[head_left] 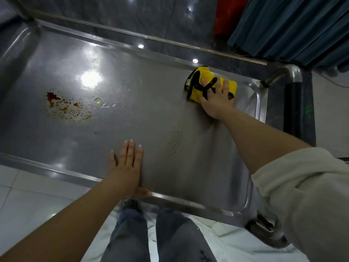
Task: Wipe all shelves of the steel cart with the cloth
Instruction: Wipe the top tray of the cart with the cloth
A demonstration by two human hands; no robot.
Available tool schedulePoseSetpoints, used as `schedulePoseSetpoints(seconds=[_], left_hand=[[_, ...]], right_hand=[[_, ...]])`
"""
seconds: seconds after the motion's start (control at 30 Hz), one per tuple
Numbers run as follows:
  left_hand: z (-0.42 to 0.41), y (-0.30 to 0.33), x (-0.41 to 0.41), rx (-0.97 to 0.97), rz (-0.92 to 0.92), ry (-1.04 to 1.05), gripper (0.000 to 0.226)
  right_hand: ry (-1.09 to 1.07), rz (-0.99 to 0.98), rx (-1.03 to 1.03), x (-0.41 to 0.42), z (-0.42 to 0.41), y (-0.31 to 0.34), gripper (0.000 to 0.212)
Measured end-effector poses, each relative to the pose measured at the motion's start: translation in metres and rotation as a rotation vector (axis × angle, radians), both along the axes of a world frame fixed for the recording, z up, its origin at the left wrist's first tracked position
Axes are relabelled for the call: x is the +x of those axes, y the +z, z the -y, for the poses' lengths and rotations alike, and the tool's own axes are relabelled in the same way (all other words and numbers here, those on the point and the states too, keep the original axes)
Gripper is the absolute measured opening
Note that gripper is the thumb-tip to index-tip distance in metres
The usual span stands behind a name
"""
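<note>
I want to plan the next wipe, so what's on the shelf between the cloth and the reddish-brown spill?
In the head view, mostly bare steel shelf lies between the yellow cloth and the reddish-brown spill, apart from a few clear droplets just right of the spill.

Right hand (217, 99) pressing yellow cloth (196, 80) onto steel shelf (151, 120) far corner; left hand (126, 167) lying flat; brown stains (64, 106) showing left

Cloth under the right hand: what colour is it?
Yellow with black trim, the folded cloth lies under the right hand; head view.
</note>
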State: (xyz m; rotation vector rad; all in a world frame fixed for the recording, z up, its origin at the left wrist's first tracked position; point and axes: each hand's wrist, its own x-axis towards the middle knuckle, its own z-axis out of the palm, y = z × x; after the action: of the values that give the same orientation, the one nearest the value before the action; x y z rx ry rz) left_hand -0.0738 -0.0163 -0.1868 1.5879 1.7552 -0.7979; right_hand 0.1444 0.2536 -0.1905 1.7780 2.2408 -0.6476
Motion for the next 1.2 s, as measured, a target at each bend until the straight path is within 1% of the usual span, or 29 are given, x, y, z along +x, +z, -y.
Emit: schedulePoseSetpoints(seconds=[0.13, 0.3, 0.37, 0.5, 0.6, 0.7, 0.8, 0.87, 1.0, 1.1, 1.2], left_hand=[[-0.002, 0.006, -0.002, -0.002, 0.041, -0.016, 0.140], [0.001, 0.007, -0.005, 0.060, 0.093, -0.046, 0.140], [0.006, 0.005, -0.009, 0.128, 0.120, -0.063, 0.138], [0.022, 0.001, -0.022, 0.343, 0.116, -0.112, 0.129], [0.030, -0.002, -0.029, 0.408, 0.127, -0.150, 0.124], [0.034, -0.002, -0.050, 0.489, 0.189, -0.239, 0.106], [0.037, -0.005, -0.071, 0.534, 0.217, -0.342, 0.091], [0.034, -0.009, -0.073, 0.574, 0.217, -0.381, 0.088], [0.024, -0.013, -0.068, 0.637, 0.232, -0.396, 0.083], [0.019, -0.014, -0.067, 0.664, 0.258, -0.371, 0.077], [0.018, -0.015, -0.068, 0.692, 0.281, -0.355, 0.071]], right_hand=[[-0.006, -0.042, 0.047, 0.003, 0.043, -0.003, 0.060], [0.047, -0.075, 0.143, 0.014, 0.142, -0.009, 0.062], [0.069, -0.059, 0.165, 0.018, 0.187, -0.009, 0.062], [0.122, -0.026, 0.228, 0.021, 0.269, -0.006, 0.061], [0.221, -0.010, 0.219, 0.018, 0.305, -0.004, 0.063], [0.311, 0.002, 0.219, 0.009, 0.307, -0.002, 0.064], [0.382, 0.003, 0.235, -0.003, 0.274, -0.002, 0.060], [0.321, 0.015, 0.224, -0.016, 0.240, -0.006, 0.061], [0.093, 0.030, 0.142, -0.049, 0.186, -0.008, 0.063], [0.051, 0.052, 0.133, -0.058, 0.192, -0.004, 0.063], [0.172, 0.064, 0.196, -0.043, 0.234, 0.000, 0.061]])
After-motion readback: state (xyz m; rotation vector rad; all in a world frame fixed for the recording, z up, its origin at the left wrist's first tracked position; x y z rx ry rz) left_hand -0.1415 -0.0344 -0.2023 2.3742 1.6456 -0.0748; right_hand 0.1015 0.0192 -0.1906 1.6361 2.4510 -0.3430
